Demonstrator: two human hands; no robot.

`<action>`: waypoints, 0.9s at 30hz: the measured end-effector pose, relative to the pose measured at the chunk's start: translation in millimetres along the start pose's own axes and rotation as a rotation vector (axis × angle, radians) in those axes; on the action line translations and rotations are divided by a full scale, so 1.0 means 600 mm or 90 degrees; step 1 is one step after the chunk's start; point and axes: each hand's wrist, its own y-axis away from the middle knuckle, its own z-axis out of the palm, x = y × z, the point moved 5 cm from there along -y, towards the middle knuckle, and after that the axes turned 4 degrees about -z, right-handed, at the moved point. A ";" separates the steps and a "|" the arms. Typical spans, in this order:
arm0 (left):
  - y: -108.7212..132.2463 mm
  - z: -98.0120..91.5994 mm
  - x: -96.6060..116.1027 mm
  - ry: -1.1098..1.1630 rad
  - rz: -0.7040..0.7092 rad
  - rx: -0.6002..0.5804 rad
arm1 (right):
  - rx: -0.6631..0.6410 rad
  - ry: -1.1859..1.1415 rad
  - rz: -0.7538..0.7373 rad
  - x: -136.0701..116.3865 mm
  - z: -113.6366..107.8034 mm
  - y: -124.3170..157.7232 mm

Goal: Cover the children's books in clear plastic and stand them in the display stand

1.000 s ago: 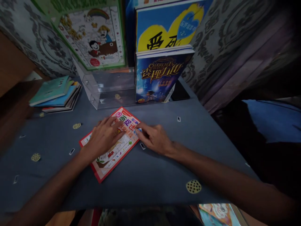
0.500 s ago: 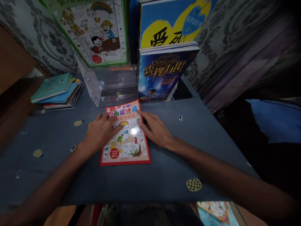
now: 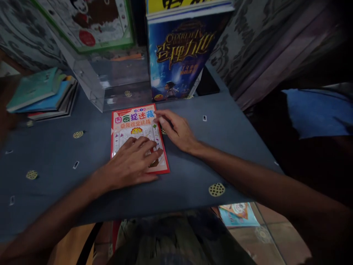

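Note:
A thin red-bordered picture book (image 3: 132, 123) lies flat on the blue-grey tablecloth (image 3: 179, 176), its top edge just in front of a clear plastic book stand (image 3: 110, 82). My left hand (image 3: 132, 163) rests palm down on the book's lower half, fingers stretched out. My right hand (image 3: 176, 129) lies beside the book's right edge, fingertips touching its upper right corner, fingers extended and holding nothing.
A dark blue book (image 3: 178, 59) stands upright at the right of the clear stand, with a green-framed picture book (image 3: 93, 22) leaning behind the stand. A stack of books (image 3: 44, 95) lies at the far left. More books (image 3: 237, 215) lie on the floor below the table edge.
The red book turned from slanted to square with the table edge. My left hand slid from its left edge onto its lower half; my right hand moved up to its top right corner.

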 end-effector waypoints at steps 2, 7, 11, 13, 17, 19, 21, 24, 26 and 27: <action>0.001 -0.001 0.007 -0.027 0.008 -0.027 | -0.011 -0.028 0.008 -0.005 0.001 0.002; 0.003 -0.005 0.015 -0.037 0.021 -0.025 | -0.053 -0.051 0.027 -0.013 0.005 0.005; 0.006 -0.009 0.014 0.005 0.041 0.015 | -0.057 -0.061 0.023 -0.016 0.005 0.004; 0.006 -0.011 0.011 0.036 0.040 0.021 | -0.061 -0.066 0.023 -0.016 0.006 0.004; 0.005 -0.016 0.006 0.080 0.030 0.026 | -0.063 -0.063 0.026 -0.016 0.006 0.004; 0.004 -0.018 0.006 0.080 0.036 0.035 | -0.064 -0.056 0.021 -0.016 0.006 0.004; 0.004 -0.018 0.008 0.070 0.042 0.045 | -0.068 -0.052 0.015 -0.016 0.007 0.004; 0.004 -0.016 0.010 0.053 0.043 0.046 | -0.071 -0.048 0.007 -0.016 0.007 0.003; 0.005 -0.013 0.010 0.051 0.038 0.036 | -0.073 -0.042 0.006 -0.016 0.006 0.003; 0.005 -0.011 0.009 0.051 0.036 0.028 | -0.076 -0.038 0.007 -0.016 0.007 0.002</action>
